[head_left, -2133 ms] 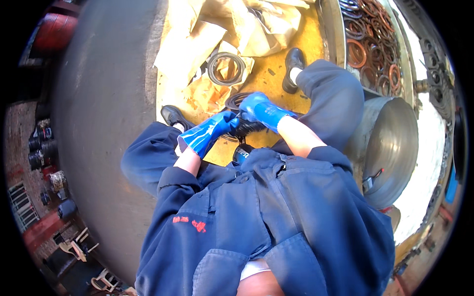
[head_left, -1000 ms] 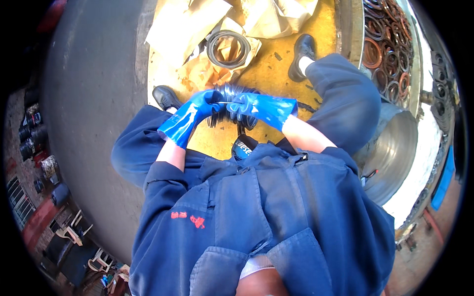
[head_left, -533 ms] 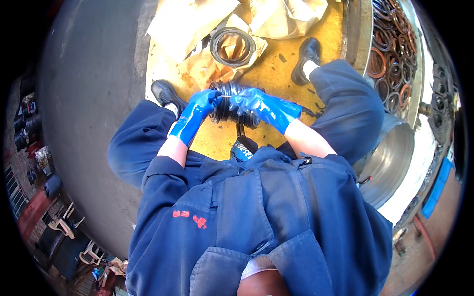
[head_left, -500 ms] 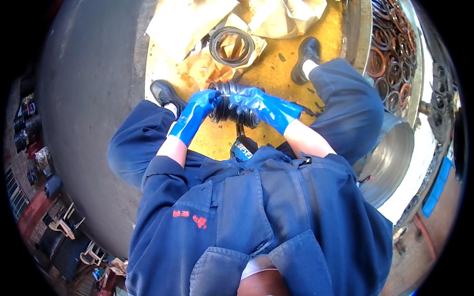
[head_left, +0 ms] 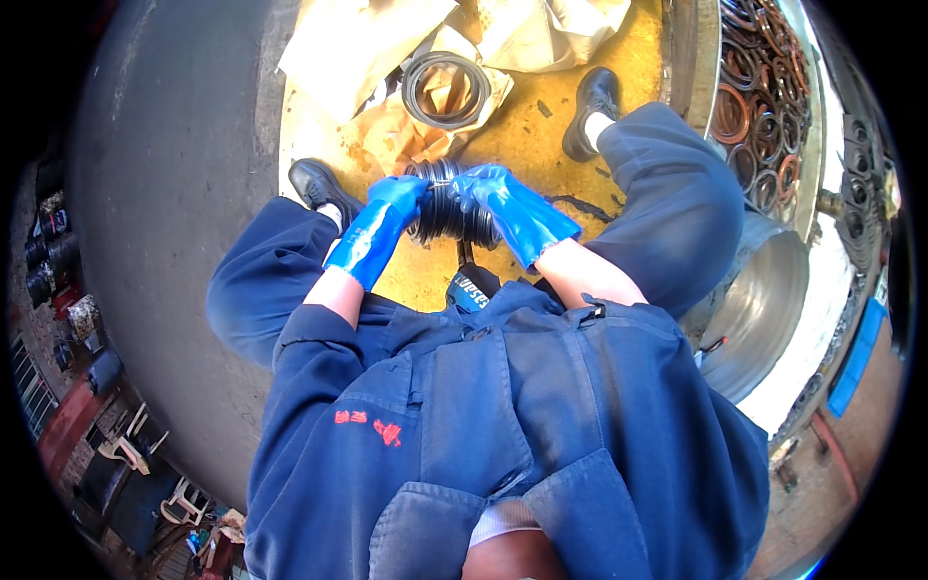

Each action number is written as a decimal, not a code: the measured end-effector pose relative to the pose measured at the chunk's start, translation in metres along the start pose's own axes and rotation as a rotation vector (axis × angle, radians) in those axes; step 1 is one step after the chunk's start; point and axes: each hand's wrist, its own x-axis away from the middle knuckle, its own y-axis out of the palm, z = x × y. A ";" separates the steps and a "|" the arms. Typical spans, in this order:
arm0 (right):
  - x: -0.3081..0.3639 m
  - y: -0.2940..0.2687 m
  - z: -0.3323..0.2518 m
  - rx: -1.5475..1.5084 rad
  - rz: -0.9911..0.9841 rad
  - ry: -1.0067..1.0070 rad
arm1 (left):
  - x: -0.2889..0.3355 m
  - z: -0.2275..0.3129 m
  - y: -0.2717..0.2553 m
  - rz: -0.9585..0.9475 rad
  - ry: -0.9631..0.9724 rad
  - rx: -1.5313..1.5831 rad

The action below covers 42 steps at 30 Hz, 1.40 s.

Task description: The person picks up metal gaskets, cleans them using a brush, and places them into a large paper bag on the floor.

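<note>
Between my knees lies a thick bundle of black rings [head_left: 447, 215], stacked side by side like a coil. They look like rubber seals, though I cannot tell for sure. My left hand [head_left: 398, 196], in a long blue glove, is closed on the bundle's left upper side. Over its top right bends my right hand [head_left: 480, 188], gloved the same way, with its fingers curled together. What those fingers pinch is hidden. Below the bundle a dark tool with a blue label [head_left: 471, 288] points up toward it, partly covered by my jacket.
Larger black rings [head_left: 447, 90] rest on crumpled brown paper [head_left: 382, 53] ahead. At the right, many black and rust-brown rings [head_left: 764, 126] fill a trough. A shiny metal drum [head_left: 759, 304] stands beside my right leg. Dark sheeting [head_left: 184, 242] covers the left side.
My right hand has shifted slightly left and up over the bundle, nearer my left hand. The thin strand seen between the hands earlier no longer shows clearly. The whole view has shifted slightly.
</note>
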 end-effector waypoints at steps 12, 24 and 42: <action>-0.007 -0.007 -0.029 -0.031 0.019 0.078 | 0.001 0.001 -0.007 -0.036 0.093 -0.040; -0.023 0.012 -0.024 -0.074 0.069 0.146 | -0.080 -0.053 -0.076 0.209 -0.489 0.798; -0.052 -0.002 -0.039 -0.067 -0.035 0.514 | -0.224 -0.094 0.038 0.458 -0.702 1.479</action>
